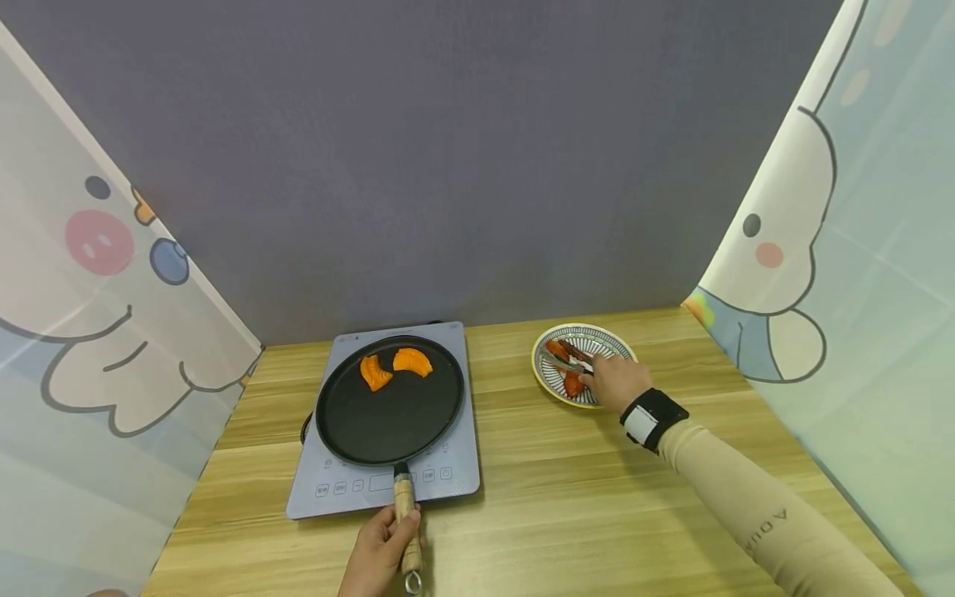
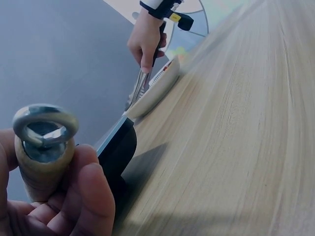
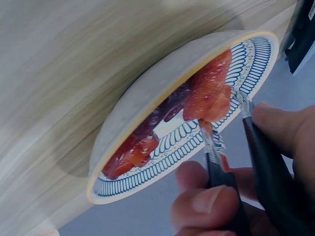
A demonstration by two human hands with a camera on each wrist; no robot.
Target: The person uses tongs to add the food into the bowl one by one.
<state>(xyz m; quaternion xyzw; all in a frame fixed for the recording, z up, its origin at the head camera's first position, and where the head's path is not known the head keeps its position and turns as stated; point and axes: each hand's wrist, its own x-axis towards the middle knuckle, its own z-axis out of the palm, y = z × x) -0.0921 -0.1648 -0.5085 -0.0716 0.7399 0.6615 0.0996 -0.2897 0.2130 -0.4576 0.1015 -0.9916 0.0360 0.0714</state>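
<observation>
In the head view, my right fingers (image 1: 608, 380) mostly cover the handles of the tongs (image 1: 567, 365), the pan (image 1: 390, 419) hides the middle of the cooktop (image 1: 466, 456), the button labels (image 1: 358, 486) are too small to read, and my sleeve (image 1: 753, 497) runs off the frame. In my left wrist view, the wall of the bowl (image 2: 160, 91) hides most red pieces (image 3: 209, 91), and the edges crop my left fingers (image 2: 95, 191).
</observation>
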